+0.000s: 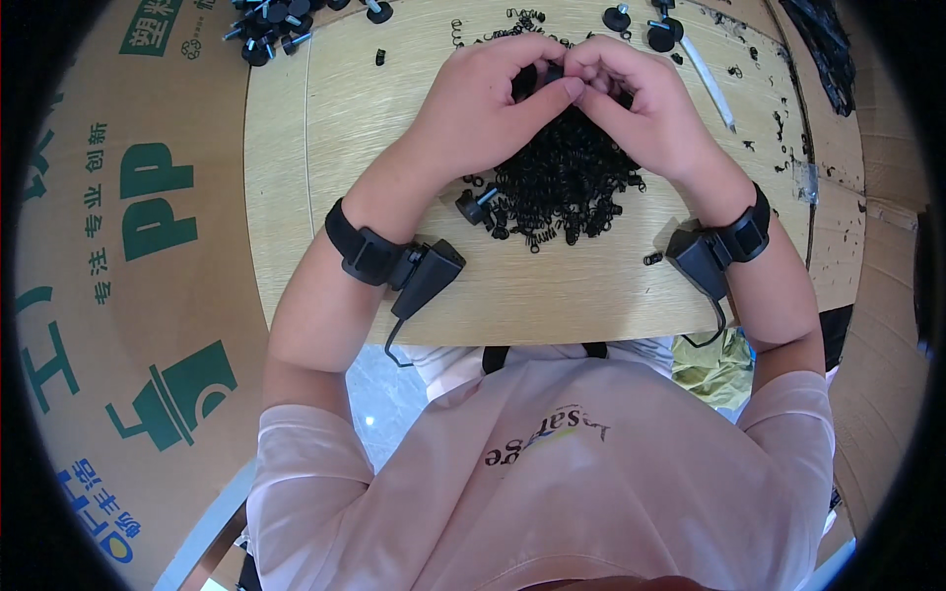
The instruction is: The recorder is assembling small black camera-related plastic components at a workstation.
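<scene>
In the head view, a pale wooden bench (325, 197) with a light grain fills the upper middle of the frame, its near edge running just above the person's pink shirt. Both hands meet at the top centre: the left hand (488, 103) and the right hand (641, 98) are curled narrow, fingertips pinched together on a small black part (552, 74) held between them, too small to tell its exact shape. Directly below the hands, at the centre of the bench, lies a heap of small black coiled springs (562, 182), with a few strays scattered around it. A black knob with a metal stud (475, 204) rests just beside the heap's left edge. More black knobs (271, 30) cluster in the upper left of the bench, and a few more (641, 25) sit at the upper right, near a white pen-like stick (709, 84). Each wrist wears a black strapped device. Brown cardboard with green print (128, 246) covers the left side of the frame.
</scene>
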`<act>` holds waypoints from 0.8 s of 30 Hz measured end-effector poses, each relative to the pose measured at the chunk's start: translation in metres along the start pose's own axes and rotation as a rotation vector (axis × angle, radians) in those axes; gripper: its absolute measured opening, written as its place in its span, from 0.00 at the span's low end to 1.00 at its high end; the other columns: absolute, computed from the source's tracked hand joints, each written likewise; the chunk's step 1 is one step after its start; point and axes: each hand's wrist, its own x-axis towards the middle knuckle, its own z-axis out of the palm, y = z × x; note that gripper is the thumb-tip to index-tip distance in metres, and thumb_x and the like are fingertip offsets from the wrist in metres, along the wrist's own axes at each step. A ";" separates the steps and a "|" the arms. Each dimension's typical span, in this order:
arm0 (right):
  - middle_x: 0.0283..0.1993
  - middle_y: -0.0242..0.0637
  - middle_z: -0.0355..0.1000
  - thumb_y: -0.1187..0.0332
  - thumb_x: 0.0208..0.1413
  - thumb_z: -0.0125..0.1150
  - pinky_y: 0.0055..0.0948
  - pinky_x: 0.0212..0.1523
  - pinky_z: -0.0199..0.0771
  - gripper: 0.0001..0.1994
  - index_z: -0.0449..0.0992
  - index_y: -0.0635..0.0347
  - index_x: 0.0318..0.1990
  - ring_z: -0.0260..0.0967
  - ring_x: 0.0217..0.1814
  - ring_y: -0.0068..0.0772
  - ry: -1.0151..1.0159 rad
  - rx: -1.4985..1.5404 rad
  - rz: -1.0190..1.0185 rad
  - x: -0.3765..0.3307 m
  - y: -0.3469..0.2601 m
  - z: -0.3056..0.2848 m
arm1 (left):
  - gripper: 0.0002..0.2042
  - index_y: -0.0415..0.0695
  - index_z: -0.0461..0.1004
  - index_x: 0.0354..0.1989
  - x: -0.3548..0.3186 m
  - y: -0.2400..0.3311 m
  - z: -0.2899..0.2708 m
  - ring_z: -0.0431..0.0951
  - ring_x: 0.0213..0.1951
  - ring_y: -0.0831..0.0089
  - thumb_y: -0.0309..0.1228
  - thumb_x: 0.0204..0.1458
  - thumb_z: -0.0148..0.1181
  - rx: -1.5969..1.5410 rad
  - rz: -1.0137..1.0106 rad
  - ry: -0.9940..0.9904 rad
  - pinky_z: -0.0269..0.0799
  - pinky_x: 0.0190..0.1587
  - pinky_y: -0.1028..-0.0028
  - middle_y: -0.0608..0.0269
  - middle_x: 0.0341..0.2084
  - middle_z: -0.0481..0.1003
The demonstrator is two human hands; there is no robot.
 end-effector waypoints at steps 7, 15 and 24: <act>0.29 0.23 0.69 0.76 0.58 0.61 0.19 0.28 0.63 0.07 0.78 0.59 0.44 0.60 0.27 0.13 -0.013 0.012 0.013 0.000 0.000 0.000 | 0.11 0.41 0.79 0.48 0.000 -0.002 0.001 0.78 0.38 0.80 0.31 0.60 0.66 -0.008 0.006 -0.003 0.74 0.44 0.77 0.65 0.34 0.82; 0.30 0.23 0.69 0.77 0.58 0.61 0.19 0.29 0.63 0.07 0.77 0.59 0.44 0.60 0.28 0.13 -0.009 0.016 0.016 0.000 -0.002 0.000 | 0.11 0.40 0.79 0.48 0.000 -0.002 0.001 0.78 0.37 0.81 0.32 0.60 0.66 0.015 0.012 0.007 0.73 0.44 0.77 0.65 0.34 0.82; 0.29 0.24 0.68 0.76 0.59 0.61 0.20 0.28 0.62 0.07 0.76 0.59 0.43 0.60 0.27 0.14 0.000 0.034 -0.026 0.000 0.004 0.001 | 0.11 0.40 0.79 0.48 0.000 -0.004 0.003 0.76 0.37 0.82 0.33 0.60 0.66 0.018 0.016 0.018 0.72 0.43 0.78 0.67 0.34 0.81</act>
